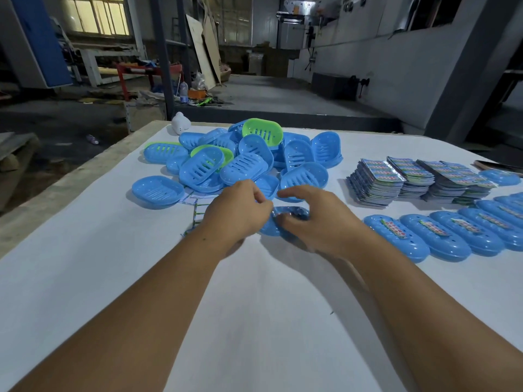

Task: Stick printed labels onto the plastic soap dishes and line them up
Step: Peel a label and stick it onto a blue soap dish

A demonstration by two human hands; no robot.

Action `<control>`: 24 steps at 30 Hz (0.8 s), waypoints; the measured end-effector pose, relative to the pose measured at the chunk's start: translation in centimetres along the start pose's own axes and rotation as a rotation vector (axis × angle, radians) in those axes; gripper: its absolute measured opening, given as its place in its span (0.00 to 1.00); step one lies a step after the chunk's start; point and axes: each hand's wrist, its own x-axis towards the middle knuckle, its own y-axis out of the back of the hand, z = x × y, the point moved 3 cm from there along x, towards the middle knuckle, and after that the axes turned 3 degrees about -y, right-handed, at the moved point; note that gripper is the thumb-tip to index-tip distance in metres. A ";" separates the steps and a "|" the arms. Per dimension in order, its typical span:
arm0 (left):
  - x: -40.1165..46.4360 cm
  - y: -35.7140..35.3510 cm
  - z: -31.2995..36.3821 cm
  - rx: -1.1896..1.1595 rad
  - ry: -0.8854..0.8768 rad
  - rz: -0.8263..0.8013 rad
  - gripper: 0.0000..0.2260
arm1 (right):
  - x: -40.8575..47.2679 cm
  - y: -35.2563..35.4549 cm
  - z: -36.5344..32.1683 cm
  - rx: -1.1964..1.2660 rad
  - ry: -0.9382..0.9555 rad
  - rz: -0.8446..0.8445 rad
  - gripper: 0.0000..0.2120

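A blue soap dish (294, 215) lies upside down on the white table (254, 306), between my two hands. A shiny printed label sits on top of it, blurred. My left hand (237, 213) grips the dish's left end with curled fingers. My right hand (317, 219) arches over the dish's right part, its thumb resting on the label and its fingers loosely spread. A pile of unlabelled blue and green soap dishes (243, 159) sits just beyond my hands. Labelled blue dishes (430, 233) lie in a row at the right.
Stacks of printed labels (396, 176) stand at the back right, with one more blue dish (499, 176) past them. Leftover label paper strips (195, 210) lie under the pile's near edge. A small white object (181, 123) sits at the table's far edge. The table's left edge drops to the workshop floor.
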 end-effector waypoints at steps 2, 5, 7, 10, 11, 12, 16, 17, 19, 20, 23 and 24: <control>0.2 0.0 -0.3 0.003 -0.005 0.015 0.06 | -0.3 -0.2 -0.7 -0.021 0.072 -0.093 0.19; 0.3 -0.1 -0.7 0.046 -0.005 -0.002 0.06 | -0.4 0.9 -0.4 -0.233 0.015 -0.124 0.19; 0.3 -0.2 -1.0 0.054 0.007 -0.026 0.06 | -0.6 2.4 0.4 -0.382 -0.084 -0.144 0.21; 0.3 -0.2 -1.0 0.070 0.027 -0.035 0.05 | -1.1 4.8 2.1 -0.486 -0.241 -0.172 0.30; 0.2 -0.2 -0.9 0.071 0.029 -0.036 0.06 | -1.2 5.5 2.7 -0.510 -0.281 -0.179 0.31; 0.2 -0.1 -0.8 0.068 0.031 -0.038 0.06 | -1.4 6.0 3.1 -0.528 -0.312 -0.184 0.30; 0.0 0.0 -0.8 0.044 0.046 -0.041 0.05 | -1.7 7.2 3.8 -0.474 -0.409 -0.190 0.22; 0.0 0.1 -0.8 0.037 0.048 -0.039 0.04 | -1.7 7.2 3.9 -0.464 -0.416 -0.184 0.19; -0.1 0.4 -0.7 0.031 0.055 -0.038 0.04 | -1.5 7.4 4.2 -0.473 -0.427 -0.170 0.13; -0.2 0.5 -0.6 0.026 0.059 -0.041 0.04 | -1.4 7.4 4.5 -0.473 -0.438 -0.165 0.13; -0.2 0.8 -0.5 -0.012 0.070 -0.043 0.04 | -1.0 7.4 5.1 -0.457 -0.451 -0.172 0.14; -0.2 1.0 -0.6 -0.027 0.077 -0.036 0.03 | -1.0 7.3 5.2 -0.448 -0.448 -0.176 0.15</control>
